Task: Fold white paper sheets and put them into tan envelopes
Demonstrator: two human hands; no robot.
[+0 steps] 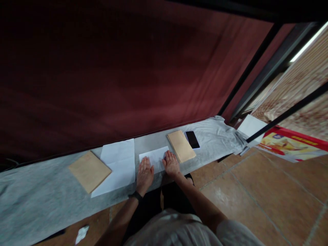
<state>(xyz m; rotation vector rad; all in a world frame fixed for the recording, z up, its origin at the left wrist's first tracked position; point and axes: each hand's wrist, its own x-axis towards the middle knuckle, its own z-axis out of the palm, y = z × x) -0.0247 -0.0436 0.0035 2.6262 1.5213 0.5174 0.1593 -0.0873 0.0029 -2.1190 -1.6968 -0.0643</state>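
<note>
A folded sheet of white paper (155,156) lies in front of me on the grey cloth. My left hand (145,172) rests flat on its left end, fingers stretched out. On its right end lies my right hand (171,164), palm down with the fingers extended. Just right of that hand is a stack of brown envelopes (181,146). To the left, larger white sheets (119,164) are spread out, partly covered by another brown envelope stack (89,171).
A dark-screened phone (192,139) sits beyond the right envelopes. Grey cloth (46,194) covers the narrow table, which runs along a dark red curtain (123,85). Black poles (252,68) and a red-and-yellow box (294,145) stand at right. A crumpled white tissue (82,233) lies on the tiled floor.
</note>
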